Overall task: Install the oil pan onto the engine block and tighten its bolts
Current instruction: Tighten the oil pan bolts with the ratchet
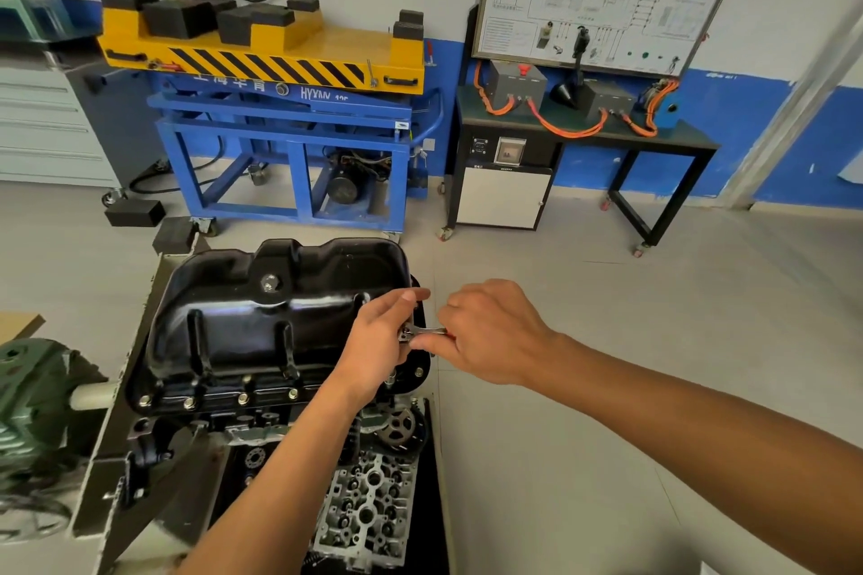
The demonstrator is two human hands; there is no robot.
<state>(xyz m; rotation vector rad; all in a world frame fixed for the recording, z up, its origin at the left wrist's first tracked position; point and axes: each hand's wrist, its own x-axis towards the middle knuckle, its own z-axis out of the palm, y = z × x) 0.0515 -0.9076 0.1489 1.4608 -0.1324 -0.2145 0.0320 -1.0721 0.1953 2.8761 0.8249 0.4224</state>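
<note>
Our left hand (379, 343) pinches the small silver ratchet (424, 332) beside the glossy black steel oil pan (280, 317); our right hand (490, 332) probably grips its handle, which points rightward.

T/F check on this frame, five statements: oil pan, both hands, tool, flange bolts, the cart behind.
1. The glossy black metal oil pan sits on the engine block. True.
2. The left hand and right hand both hold a small silver wrench. True.
3. The pan's near flange has no bolts. False: silver bolt heads line it.
4. The hands work at the pan's left end. False: they are at its right end.
5. The yellow lift table with black stripes carries the pan. False: it stands behind, apart.
</note>
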